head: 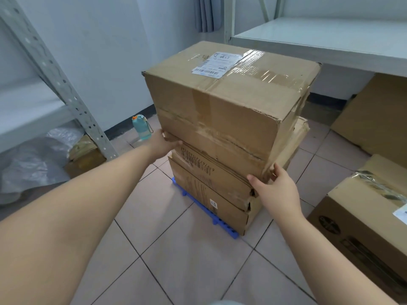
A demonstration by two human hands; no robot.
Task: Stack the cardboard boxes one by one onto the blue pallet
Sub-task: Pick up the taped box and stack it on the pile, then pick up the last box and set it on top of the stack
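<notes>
A large taped cardboard box (pixel 229 100) with a white shipping label sits on top of two flatter cardboard boxes (pixel 211 190) stacked on the blue pallet (pixel 204 208), of which only the near-left edge shows. My left hand (pixel 164 143) grips the top box's lower left corner. My right hand (pixel 275 190) holds its lower near-right corner, fingers wrapped around the edge. The top box sits slightly skewed over the stack.
More cardboard boxes stand on the floor at right (pixel 361 227) and far right (pixel 374 119). A teal water bottle (pixel 142 127) stands by the wall. A grey metal shelf post (pixel 66 89) with plastic bags beneath is at left. A white shelf (pixel 319 38) spans the back right.
</notes>
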